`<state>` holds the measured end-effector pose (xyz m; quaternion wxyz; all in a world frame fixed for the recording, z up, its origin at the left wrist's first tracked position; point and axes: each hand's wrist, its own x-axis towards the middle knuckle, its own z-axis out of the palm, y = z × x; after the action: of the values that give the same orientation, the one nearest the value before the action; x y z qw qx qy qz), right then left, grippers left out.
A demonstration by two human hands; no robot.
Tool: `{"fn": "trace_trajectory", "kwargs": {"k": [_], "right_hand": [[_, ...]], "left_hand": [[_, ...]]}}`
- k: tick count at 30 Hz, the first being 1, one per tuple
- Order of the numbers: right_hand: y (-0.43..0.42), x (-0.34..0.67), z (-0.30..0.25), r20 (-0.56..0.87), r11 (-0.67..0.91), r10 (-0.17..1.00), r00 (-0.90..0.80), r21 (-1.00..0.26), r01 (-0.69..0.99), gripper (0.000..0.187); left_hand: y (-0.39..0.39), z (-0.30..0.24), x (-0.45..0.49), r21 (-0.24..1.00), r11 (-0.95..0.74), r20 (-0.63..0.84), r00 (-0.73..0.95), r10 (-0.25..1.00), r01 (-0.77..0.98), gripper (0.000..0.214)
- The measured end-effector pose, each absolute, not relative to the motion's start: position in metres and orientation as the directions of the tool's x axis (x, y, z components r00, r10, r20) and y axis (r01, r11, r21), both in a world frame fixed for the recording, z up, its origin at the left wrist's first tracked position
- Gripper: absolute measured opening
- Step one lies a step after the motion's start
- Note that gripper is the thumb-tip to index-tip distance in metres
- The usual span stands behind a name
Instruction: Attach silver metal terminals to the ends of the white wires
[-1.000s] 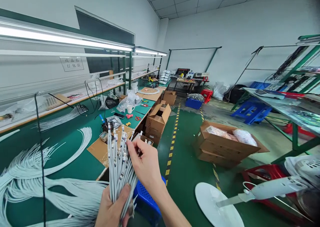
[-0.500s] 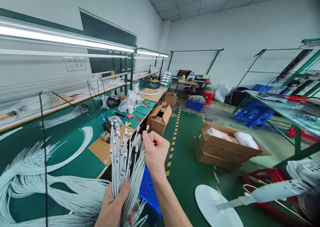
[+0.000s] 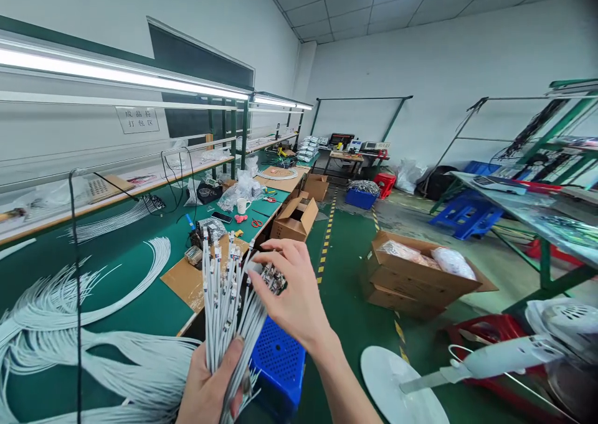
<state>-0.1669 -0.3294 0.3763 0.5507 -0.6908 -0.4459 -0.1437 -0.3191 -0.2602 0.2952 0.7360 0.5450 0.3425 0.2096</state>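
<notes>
A bundle of thin white cables stands upright, small metal-tipped connectors at its top ends. My left hand is closed around its lower part, thumb across the front. Some cables fan out to the right, with their connector ends clustered beside my right hand. That hand's thumb and fingers are apart and curved about those ends; whether they touch them is hard to tell. More white cables lie in thick loose bunches on the green bench to the left.
A blue plastic stool stands below my hands. Open cardboard boxes sit on the floor to the right, near a white fan. A cardboard sheet, red scissors and a white mug lie along the bench.
My right hand has opened from a pinch at the connector ends and turned, its fingers now spread around them. The right-hand cables lean further right. My left hand keeps its grip.
</notes>
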Motion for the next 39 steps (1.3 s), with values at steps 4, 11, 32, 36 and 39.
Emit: {"fn": "trace_trajectory", "kwargs": {"k": [4, 11, 32, 36, 39], "right_hand": [[-0.331, -0.161, 0.375, 0.59, 0.048, 0.605, 0.535, -0.698, 0.715, 0.018], [-0.319, -0.148, 0.363, 0.591, 0.113, 0.49, 0.641, -0.772, 0.625, 0.025], [-0.336, -0.189, 0.353, 0.64, 0.093, 0.653, 0.405, -0.598, 0.796, 0.014], [-0.33, -0.189, 0.347, 0.649, 0.039, 0.601, 0.467, -0.607, 0.794, 0.008], [-0.328, -0.187, 0.343, 0.646, 0.017, 0.59, 0.483, -0.609, 0.793, 0.009]], "left_hand": [[-0.261, 0.292, -0.319, 0.946, 0.312, -0.283, 0.68, 0.676, 0.084, 0.071], [-0.26, 0.298, -0.317, 0.924, 0.367, -0.339, 0.674, 0.657, 0.107, 0.069], [-0.251, 0.28, -0.313, 0.897, 0.439, -0.327, 0.738, 0.59, 0.046, 0.069], [-0.252, 0.28, -0.309, 0.9, 0.436, -0.305, 0.748, 0.589, 0.023, 0.068], [-0.253, 0.28, -0.308, 0.898, 0.439, -0.317, 0.74, 0.593, 0.033, 0.069]]}}
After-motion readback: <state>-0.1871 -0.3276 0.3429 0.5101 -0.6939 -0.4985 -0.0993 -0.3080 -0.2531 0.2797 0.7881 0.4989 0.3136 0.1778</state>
